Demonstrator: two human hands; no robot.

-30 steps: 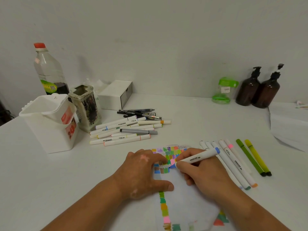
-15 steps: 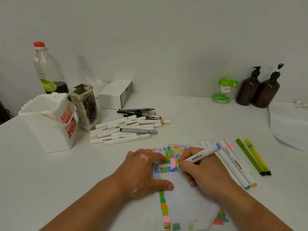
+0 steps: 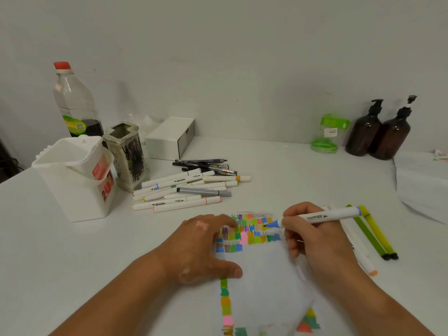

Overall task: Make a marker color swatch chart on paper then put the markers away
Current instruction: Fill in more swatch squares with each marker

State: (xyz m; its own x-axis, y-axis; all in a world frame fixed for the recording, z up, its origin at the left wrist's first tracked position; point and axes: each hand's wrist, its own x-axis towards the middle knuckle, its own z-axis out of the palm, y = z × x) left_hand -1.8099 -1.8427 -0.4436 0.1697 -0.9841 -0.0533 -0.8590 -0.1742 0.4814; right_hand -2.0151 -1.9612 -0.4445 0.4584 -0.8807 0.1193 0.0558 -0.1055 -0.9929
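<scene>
A white paper (image 3: 264, 280) with rows of colour swatches lies on the table in front of me. My left hand (image 3: 201, 248) rests flat on the paper's left side, fingers spread over the swatches. My right hand (image 3: 312, 238) grips a white marker (image 3: 324, 216) with a blue tip, the tip pointing left just over the upper swatch rows. A pile of white markers (image 3: 181, 192) lies behind my left hand. More markers, among them two green ones (image 3: 373, 234), lie right of my right hand.
A white plastic bin (image 3: 72, 180) and a square pen pot (image 3: 128, 154) stand at the left, with a bottle (image 3: 75, 100) behind. A white box (image 3: 172, 139), black pens (image 3: 206, 164), a green jar (image 3: 327, 134), two brown pump bottles (image 3: 378, 132) and loose paper (image 3: 421, 185) line the back and right.
My right hand has lifted and swung the marker, so its blue tip now shows over the swatches and the barrel points right. My left hand stays on the paper.
</scene>
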